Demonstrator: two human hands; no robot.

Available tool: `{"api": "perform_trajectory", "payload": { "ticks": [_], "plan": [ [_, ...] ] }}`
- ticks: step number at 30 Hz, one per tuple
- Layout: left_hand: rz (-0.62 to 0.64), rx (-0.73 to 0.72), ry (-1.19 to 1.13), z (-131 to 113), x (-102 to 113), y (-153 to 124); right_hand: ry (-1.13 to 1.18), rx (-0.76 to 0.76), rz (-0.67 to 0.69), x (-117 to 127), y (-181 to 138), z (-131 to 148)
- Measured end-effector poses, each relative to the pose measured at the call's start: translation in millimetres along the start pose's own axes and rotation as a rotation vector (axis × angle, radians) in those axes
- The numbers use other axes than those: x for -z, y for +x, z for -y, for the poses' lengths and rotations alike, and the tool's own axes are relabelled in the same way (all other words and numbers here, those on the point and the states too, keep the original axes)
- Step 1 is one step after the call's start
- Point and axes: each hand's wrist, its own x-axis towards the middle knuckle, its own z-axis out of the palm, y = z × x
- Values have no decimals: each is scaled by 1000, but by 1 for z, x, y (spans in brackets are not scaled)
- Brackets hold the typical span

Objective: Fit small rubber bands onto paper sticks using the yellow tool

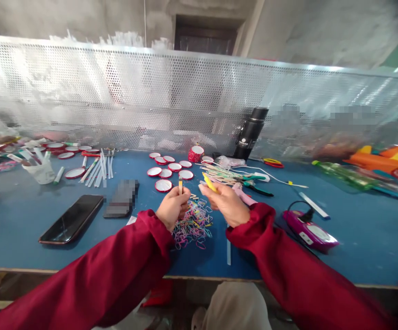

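Note:
My left hand (173, 206) is closed, its thumb and fingers pinching a short, flat, light-brown stick (180, 185) that points up. Just to the right, my right hand (229, 204) is wrapped around a slim yellow tool (209, 182); its exact kind is not clear, as the fingers cover most of it. The two hands are apart. Below and between them lies a loose pile of coloured rubber bands (194, 227) on the blue table (254, 270). Beyond the hands are several round red-rimmed lids with white insides (174, 167).
Two phones (71, 220) lie at left, near a white cup of sticks (39, 172). A bundle of thin sticks (216, 174), pliers (257, 188) and a black flask (250, 133) are behind my right hand. A purple power strip (309, 231) lies right. A perforated metal screen (144, 91) stands behind.

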Motion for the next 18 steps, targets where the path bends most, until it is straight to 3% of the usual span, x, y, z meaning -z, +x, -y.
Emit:
{"api": "perform_trajectory", "payload": {
  "ticks": [5,12,15,18],
  "plan": [
    [-24,-38,28,2,3,2,369,-145,152,-29,-5,4],
    [-52,-64,85,-1,4,3,460,-217,168,-32,-4,2],
    [-75,-71,22,-5,4,3,423,-160,131,-31,-6,3],
    [-101,-81,-149,-14,8,3,262,48,-12,-27,-10,4]
  ]
}}
